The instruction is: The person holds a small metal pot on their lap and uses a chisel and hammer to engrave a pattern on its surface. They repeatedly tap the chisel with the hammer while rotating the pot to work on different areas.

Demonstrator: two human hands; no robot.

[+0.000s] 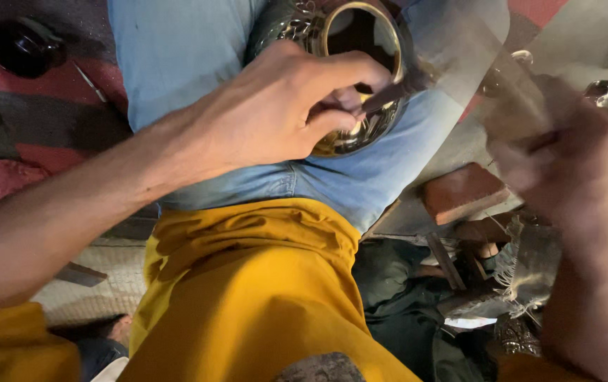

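Item: round embossed brass-and-silver metal pot (360, 127), dark open mouth ringed in gold. It rests on our lap, against the light blue denim trouser leg (177, 49); we place everything else relative to this pot.

Left hand (283, 106): lies over the pot's near side, fingers curled shut around a slim dark metal punch (392, 90), its tip set at the pot's rim.

Right hand (580, 170): well to the right of the pot, blurred. It appears closed about a handle, likely a striking tool, but we cannot tell the grip or the tool for certain.

Below the pot: mustard-yellow cloth garment (247, 297) across our thighs.
Right of the pot, lower: reddish-brown brick block (463, 191), and beyond it a frayed grey rag (530, 269) among dark scraps.
Far left of the pot: small dark rounded object (21, 46) on a red and grey floor covering (7, 163).

Risks, as we judge them:
- The punch sits on a curved, polished surface; a blow off its axis could skid the tip and scar the embossing.
- Our left fingertips lie just beside the punch; a mis-aimed strike could land on them.
- The pot is steadied only by lap and hand; it could roll under impact.
- Too heavy a blow could dent the thin wall.
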